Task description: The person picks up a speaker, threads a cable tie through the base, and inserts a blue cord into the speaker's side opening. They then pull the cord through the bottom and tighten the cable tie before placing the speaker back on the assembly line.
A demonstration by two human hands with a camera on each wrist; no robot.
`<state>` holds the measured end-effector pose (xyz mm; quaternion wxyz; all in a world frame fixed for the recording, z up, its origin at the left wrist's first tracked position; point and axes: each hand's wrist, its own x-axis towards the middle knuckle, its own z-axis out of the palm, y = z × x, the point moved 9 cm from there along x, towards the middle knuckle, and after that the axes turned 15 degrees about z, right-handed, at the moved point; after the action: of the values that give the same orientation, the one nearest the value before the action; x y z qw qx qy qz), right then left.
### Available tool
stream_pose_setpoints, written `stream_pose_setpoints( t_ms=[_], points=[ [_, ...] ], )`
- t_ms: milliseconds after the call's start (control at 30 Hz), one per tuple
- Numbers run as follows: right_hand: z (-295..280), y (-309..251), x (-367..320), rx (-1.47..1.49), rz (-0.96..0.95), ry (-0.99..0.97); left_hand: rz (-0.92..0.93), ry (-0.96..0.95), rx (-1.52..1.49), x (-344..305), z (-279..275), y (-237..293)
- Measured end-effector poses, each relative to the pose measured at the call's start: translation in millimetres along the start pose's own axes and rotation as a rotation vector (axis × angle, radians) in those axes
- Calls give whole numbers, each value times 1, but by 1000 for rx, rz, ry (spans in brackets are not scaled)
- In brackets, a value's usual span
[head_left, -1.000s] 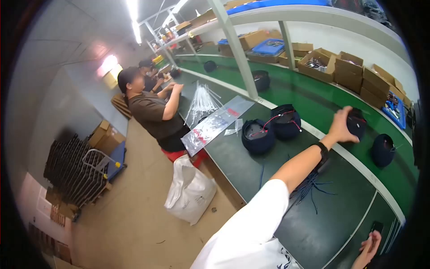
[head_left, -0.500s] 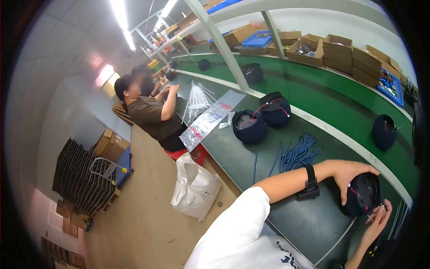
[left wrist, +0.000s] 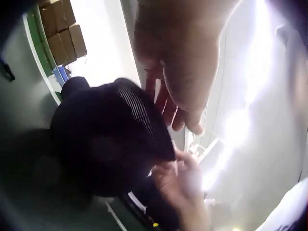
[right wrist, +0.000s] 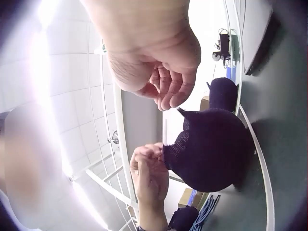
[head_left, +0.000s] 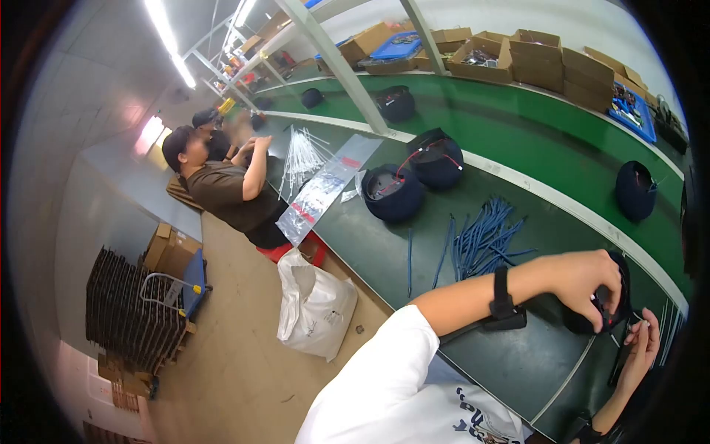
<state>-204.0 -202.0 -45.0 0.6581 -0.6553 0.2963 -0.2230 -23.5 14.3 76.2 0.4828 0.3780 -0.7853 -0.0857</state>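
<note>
A dark rounded cap [head_left: 625, 277] is at the right of the bench, its opening facing the hands. Over it bends my left hand [head_left: 588, 285], thumb and fingers pinching at the opening; in the right wrist view the left hand [right wrist: 151, 171] grips the edge of the cap [right wrist: 211, 149]. Beside the opening my right hand [head_left: 640, 348] has curled fingers pinching a thin piece, too small to identify. The right wrist view shows the right hand [right wrist: 168, 77] just above a dark pointed tip at the cap. Part of the opening is hidden by the left hand.
Two dark caps with red wires [head_left: 392, 194] stand beside a bundle of blue cords [head_left: 484, 237]. Another dark cap [head_left: 636, 191] sits on the green belt [head_left: 547, 152]. Cardboard boxes [head_left: 536, 63] line the back. A person [head_left: 222, 185] works at the left.
The left hand has brought a cap from the green belt to the near bench, then moved its fingers to the opening. The right hand has come up to the cap. The view has shifted.
</note>
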Motion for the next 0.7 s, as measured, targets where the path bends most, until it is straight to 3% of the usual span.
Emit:
stream_pose_setpoints(
  t_ms=[33, 100, 167, 233, 267, 300, 367, 633, 700],
  points=[
    [-3, -3, -3, -65, 14, 33, -67, -41, -152, -4, -5, 0],
    [30, -43, -10, -259, -159, -68, -78, -82, -194, -16, -19, -2],
    [55, -61, -22, -163, -154, -45, -15, -60, -202, -15, -27, 1],
    [66, -67, -35, -27, -136, -106, -111, -97, -267, -16, -27, -2],
    [66, -67, -38, 29, -184, -163, -133, -109, -245, -17, -26, -5],
    [62, -50, -38, 177, -29, -122, -120, -154, -178, -17, -26, -8],
    [63, -47, -34, 292, -59, -123, -182, -140, -111, -14, -29, -11],
    [69, -71, -38, 100, -223, -150, -151, -16, 57, 1, -12, -6],
    [67, -71, -34, 13, -133, -212, -111, -65, 201, 7, -9, -2]
  ],
)
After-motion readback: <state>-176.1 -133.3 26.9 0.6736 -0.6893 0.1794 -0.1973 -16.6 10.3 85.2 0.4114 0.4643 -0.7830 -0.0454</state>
